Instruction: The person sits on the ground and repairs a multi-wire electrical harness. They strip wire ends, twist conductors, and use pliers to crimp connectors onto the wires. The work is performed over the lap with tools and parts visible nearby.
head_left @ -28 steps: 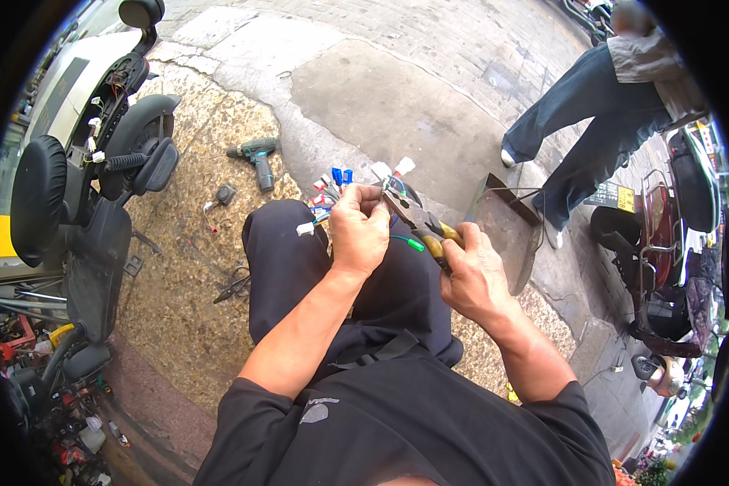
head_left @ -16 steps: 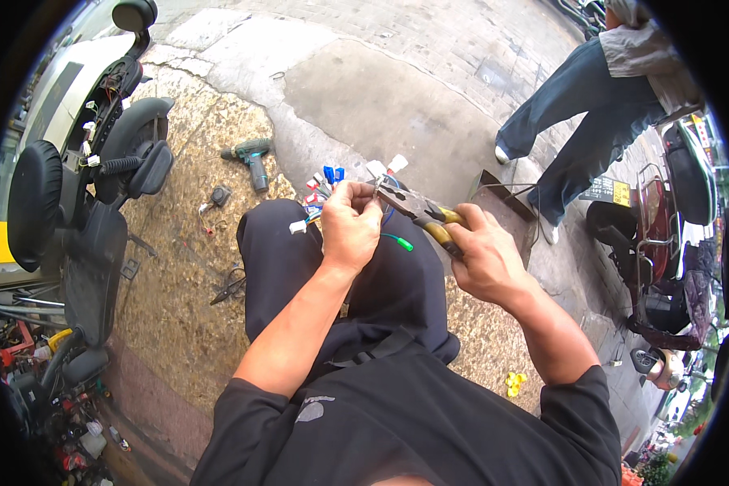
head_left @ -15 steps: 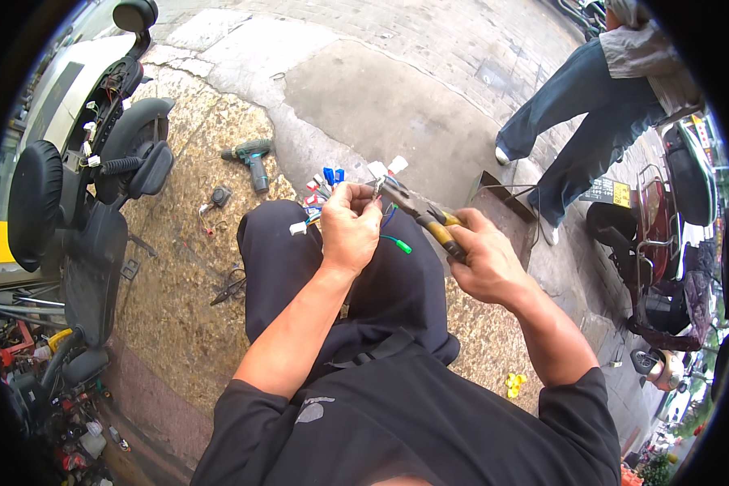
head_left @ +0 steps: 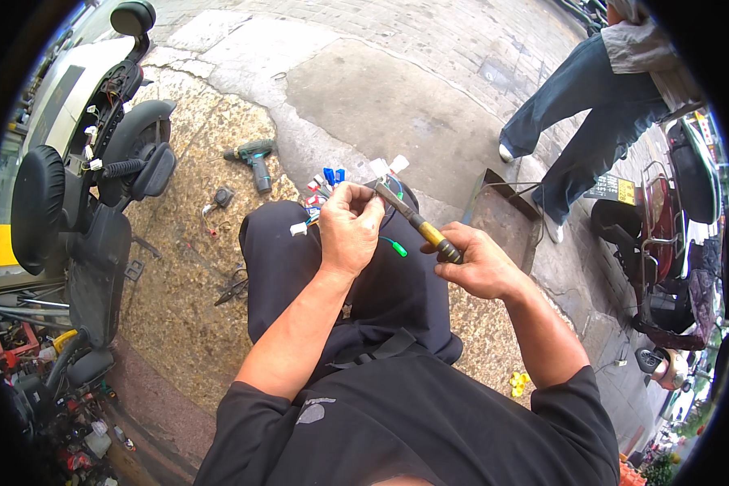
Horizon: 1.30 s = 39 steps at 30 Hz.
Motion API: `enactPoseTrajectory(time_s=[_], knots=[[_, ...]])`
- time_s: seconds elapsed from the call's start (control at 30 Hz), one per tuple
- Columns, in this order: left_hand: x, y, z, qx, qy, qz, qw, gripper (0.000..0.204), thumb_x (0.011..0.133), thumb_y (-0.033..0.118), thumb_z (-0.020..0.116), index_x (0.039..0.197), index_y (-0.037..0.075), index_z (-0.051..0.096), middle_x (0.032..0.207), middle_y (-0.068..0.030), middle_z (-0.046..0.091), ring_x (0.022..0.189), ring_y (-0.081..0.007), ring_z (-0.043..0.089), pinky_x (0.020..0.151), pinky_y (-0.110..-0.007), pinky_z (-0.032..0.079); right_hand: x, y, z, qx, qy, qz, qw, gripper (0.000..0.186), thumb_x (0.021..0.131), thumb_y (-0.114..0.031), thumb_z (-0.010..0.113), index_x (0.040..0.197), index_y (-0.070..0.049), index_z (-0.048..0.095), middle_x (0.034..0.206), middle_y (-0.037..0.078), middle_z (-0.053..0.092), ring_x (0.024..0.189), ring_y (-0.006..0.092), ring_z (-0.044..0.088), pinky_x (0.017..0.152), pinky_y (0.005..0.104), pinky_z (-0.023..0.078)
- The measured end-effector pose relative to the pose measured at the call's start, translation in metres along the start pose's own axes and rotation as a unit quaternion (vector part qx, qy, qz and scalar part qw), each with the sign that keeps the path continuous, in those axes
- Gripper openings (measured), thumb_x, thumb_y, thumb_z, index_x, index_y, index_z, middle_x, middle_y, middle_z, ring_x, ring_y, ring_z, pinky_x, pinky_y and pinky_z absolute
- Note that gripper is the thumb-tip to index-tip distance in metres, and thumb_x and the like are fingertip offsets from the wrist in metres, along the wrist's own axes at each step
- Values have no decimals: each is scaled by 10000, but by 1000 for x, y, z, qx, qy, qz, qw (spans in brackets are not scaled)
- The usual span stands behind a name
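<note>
My left hand (head_left: 350,231) pinches a wiring harness over my knees, its fingertips on a small piece at a wire. White, red and blue connectors (head_left: 329,176) fan out above it, and a green connector (head_left: 399,249) dangles to the right on a thin wire. My right hand (head_left: 474,263) grips pliers (head_left: 425,228) with worn yellow handles, now seen edge-on, their metal jaws at the wire by my left thumb and forefinger.
A cordless drill (head_left: 257,162), a small black part (head_left: 223,197) and cables lie on the ground. A partly dismantled scooter (head_left: 97,267) is left. At right are another person's legs (head_left: 567,121), a metal tray (head_left: 504,217) and a parked scooter (head_left: 656,243). Clutter fills the lower left.
The pliers have rolled over, so their two separated handles now show as nearly one. My right hand has turned and shifted slightly down and left. My left hand holds its place.
</note>
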<state>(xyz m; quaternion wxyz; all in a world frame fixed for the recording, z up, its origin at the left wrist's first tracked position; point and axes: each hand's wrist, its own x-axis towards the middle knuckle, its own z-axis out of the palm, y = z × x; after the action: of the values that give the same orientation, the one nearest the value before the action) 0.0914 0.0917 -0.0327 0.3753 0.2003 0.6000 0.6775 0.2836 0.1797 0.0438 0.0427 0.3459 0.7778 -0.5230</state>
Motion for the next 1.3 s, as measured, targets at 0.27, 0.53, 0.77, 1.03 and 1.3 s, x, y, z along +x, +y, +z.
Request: enactPoseTrajectory(time_s=[0.27,0.53,0.77,1.03,1.3], knots=[[-1,-2,-4,-70,-39,-3,997,80,932,39,661,871,18,613,706,30,578,595,-17,488,524,-202,383,-2,2,0,1,6,-19,1000,303,782,-76,700,1080,-40,738,1027,130,611,993,277,629,892,376,504],[0,1,-3,-86,-35,-33,995,115,963,88,616,867,26,606,705,21,562,559,-35,461,501,-206,369,-3,6,4,21,9,-28,999,298,780,-62,681,1072,-23,728,1082,146,616,1045,290,627,929,380,494],[1,8,-8,-139,-54,-102,984,85,979,114,595,926,48,586,709,-7,560,554,-75,505,490,-227,392,-3,10,12,44,19,-44,998,303,784,-69,689,1083,-31,724,1071,149,623,1064,293,620,949,380,484],[-9,-4,3,19,1,147,989,155,848,-97,663,957,-9,597,865,-60,620,712,-119,630,653,-268,529,-4,6,11,71,13,-9,997,298,794,-87,710,1085,-25,721,1090,149,626,1066,271,621,942,379,486],[-1,-9,-3,262,47,348,899,112,842,-62,677,927,-9,628,834,-112,626,666,-231,632,626,-337,518,-6,5,15,84,17,-6,996,292,796,-97,713,1075,-14,720,1082,150,620,1049,275,623,935,384,484]])
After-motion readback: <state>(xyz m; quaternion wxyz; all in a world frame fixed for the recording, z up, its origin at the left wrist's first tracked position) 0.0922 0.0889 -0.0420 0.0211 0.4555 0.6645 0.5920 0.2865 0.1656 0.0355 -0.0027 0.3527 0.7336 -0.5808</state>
